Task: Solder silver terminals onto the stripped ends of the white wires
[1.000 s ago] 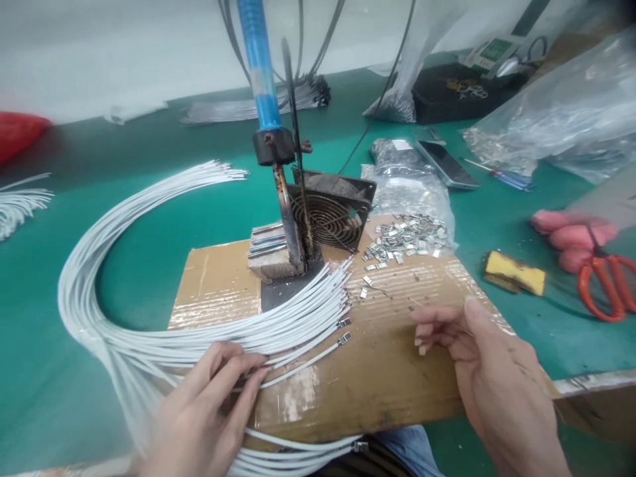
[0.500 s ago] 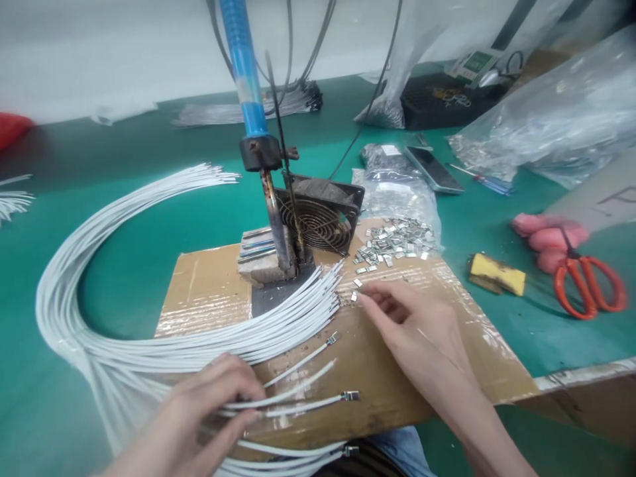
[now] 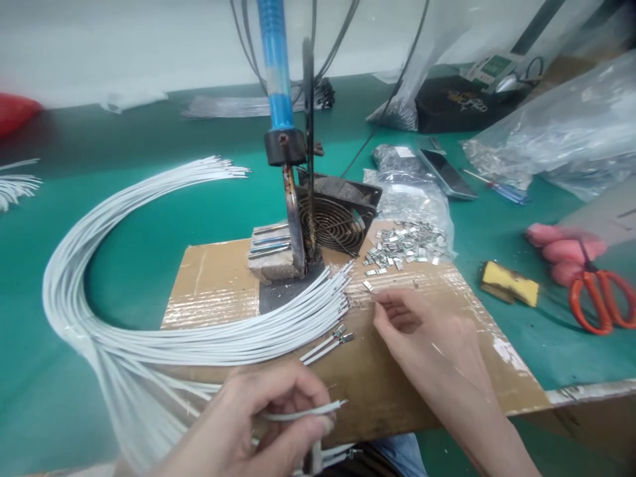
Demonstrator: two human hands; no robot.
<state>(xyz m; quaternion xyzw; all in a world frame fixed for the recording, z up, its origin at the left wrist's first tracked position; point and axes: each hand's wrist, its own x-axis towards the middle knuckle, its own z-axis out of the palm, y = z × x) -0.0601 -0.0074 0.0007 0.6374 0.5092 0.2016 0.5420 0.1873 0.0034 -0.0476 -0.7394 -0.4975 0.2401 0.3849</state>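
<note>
My left hand (image 3: 278, 417), at the lower middle, pinches a white cable (image 3: 303, 413) whose bare end points right. My right hand (image 3: 422, 338) rests over the cardboard (image 3: 387, 397) with thumb and forefinger together beside a small metal connector (image 3: 368, 286); whether the fingertips hold anything is too small to tell. Between the hands and the fan lies a thick bundle of white cables (image 3: 238, 341). Two cables fitted with metal connectors (image 3: 346, 337) lie just below it. A pile of loose connectors (image 3: 410, 244) sits beyond my right hand.
A blue-handled soldering iron (image 3: 276, 73) stands over a block (image 3: 273, 262), beside a black fan (image 3: 338, 218). To the right are a yellow sponge (image 3: 511, 283), orange-handled scissors (image 3: 589, 305), a phone (image 3: 447, 173), a screwdriver (image 3: 501, 189) and plastic bags (image 3: 571, 126).
My left hand has moved right and up with a single cable end raised in its fingers. Connector-tipped cables now lie together by the bundle. The view has shifted slightly.
</note>
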